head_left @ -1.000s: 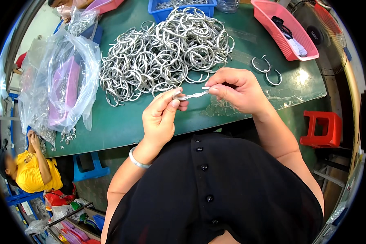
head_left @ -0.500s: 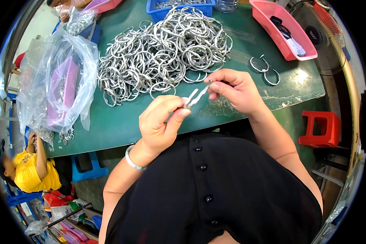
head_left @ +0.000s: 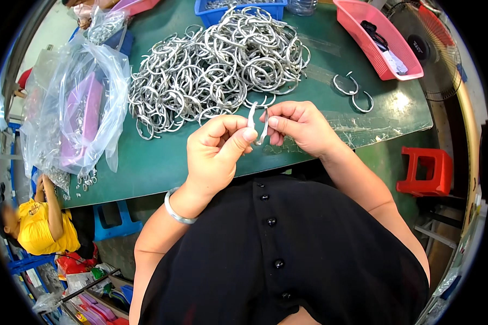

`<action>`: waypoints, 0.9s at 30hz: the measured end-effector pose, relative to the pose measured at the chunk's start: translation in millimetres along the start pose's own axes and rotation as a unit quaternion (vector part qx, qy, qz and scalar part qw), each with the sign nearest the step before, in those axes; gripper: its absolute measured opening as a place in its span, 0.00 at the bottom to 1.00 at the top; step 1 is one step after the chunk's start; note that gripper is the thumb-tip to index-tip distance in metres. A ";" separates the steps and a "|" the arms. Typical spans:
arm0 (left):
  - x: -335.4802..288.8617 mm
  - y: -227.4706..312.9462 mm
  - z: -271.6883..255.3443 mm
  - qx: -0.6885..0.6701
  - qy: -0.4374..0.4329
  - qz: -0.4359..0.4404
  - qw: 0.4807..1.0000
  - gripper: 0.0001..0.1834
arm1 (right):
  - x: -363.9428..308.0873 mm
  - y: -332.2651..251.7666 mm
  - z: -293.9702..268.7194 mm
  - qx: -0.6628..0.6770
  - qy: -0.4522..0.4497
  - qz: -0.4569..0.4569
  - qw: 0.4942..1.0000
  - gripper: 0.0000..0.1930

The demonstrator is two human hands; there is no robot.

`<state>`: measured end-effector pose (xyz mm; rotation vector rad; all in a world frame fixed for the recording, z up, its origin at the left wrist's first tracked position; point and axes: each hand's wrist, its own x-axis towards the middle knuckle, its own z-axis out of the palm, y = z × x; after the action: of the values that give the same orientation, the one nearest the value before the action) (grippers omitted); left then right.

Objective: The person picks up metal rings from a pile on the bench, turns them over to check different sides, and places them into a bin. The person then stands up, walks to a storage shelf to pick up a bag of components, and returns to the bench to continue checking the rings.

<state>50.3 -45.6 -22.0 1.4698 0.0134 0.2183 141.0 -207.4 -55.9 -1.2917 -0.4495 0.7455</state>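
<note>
Both my hands meet over the near side of the green table (head_left: pixel 146 168), holding one silver-grey open cuff bracelet (head_left: pixel 264 131) between them. The thumb and fingers of my left hand (head_left: pixel 214 151) pinch it from the left. My right hand (head_left: pixel 303 129) pinches its right arm near the tip. Seen nearly edge-on, the bracelet's two arms stand upright with a narrow gap; part of it is hidden by my fingers. Just beyond lies a large heap of similar open metal bracelets (head_left: pixel 206 76). Two loose bracelets (head_left: pixel 362 102) lie apart from the heap, right of my right hand.
Clear plastic bags (head_left: pixel 111 108) and a purple tray (head_left: pixel 84 124) with small metal pieces occupy the left side. A blue bin (head_left: pixel 244 12) stands behind the heap, a pink basket (head_left: pixel 382 40) far right. A person in yellow (head_left: pixel 43 227) works at left; a red stool (head_left: pixel 425 170) stands right.
The bracelet has turned from lying slanted to standing upright between my hands. My right hand has come down and left, closer to my left hand, which has tilted slightly upward.
</note>
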 end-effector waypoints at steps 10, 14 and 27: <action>4.4 0.2 -4.4 -0.055 0.027 -0.084 0.995 0.06 | 3.8 1.3 1.8 -0.026 -0.010 0.037 0.999 0.07; 2.3 5.2 -17.7 -0.041 0.058 -0.035 0.997 0.05 | 4.9 0.2 3.9 -0.055 -0.019 0.048 0.997 0.07; 36.6 67.0 -214.7 0.600 0.331 0.117 0.719 0.10 | 51.3 -22.3 12.0 -0.250 0.001 -0.059 0.966 0.07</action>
<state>46.4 177.1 26.2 2.6103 0.6718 1.1000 173.8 -164.5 -36.7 -1.7167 -0.7389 0.5459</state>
